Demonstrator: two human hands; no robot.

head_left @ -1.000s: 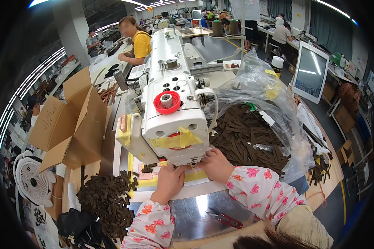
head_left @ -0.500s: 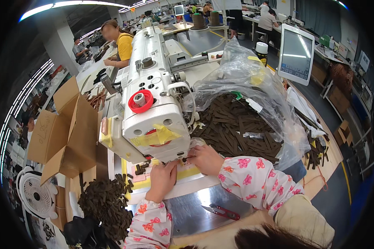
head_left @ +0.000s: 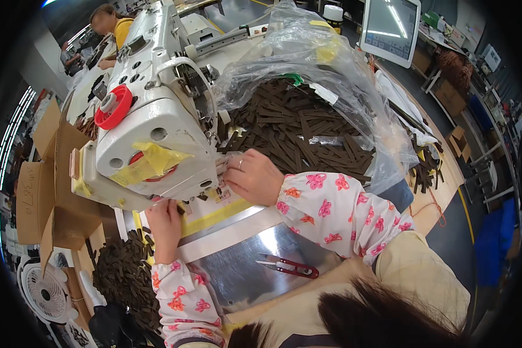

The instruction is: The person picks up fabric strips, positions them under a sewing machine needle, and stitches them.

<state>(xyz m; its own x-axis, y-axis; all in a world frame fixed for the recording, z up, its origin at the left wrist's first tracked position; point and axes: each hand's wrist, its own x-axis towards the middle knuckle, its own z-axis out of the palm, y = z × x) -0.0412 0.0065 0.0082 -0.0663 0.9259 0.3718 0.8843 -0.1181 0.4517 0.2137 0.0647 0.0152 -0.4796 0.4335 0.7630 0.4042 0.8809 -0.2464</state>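
Stitching, by the look of it: both hands are in under the head of the white sewing machine (head_left: 151, 127), which fills the ten o'clock part of the view. The step in hand, I'd judge, is feeding a small piece through at the needle; the piece itself is hidden between the fingers and the machine, so its exact place can't be told beyond that. The next move would call for steady, even guiding from both sides, fingers kept clear of the needle.

Containers now, biggest first. At one o'clock, a big clear plastic bag (head_left: 342, 87) lies open on the desk (head_left: 435, 203), heaped with dark brown strips (head_left: 296, 127). At nine o'clock, an open cardboard box (head_left: 40, 191) stands beside the machine; its inside can't be made out. At seven o'clock, a loose pile of brown strips (head_left: 124, 278) sits in no container at all.

Down to the hands. Right hand (head_left: 252, 177), dead centre, lies flat and loosely curled, fingertips pressed in at the machine's foot; whether it pinches anything, I can't tell. Left hand (head_left: 163, 220), at eight o'clock, fingers tucked under the machine's edge, grip likewise hidden.

Smallest: red-handled snips (head_left: 287, 265) on the steel plate at six o'clock, untouched.
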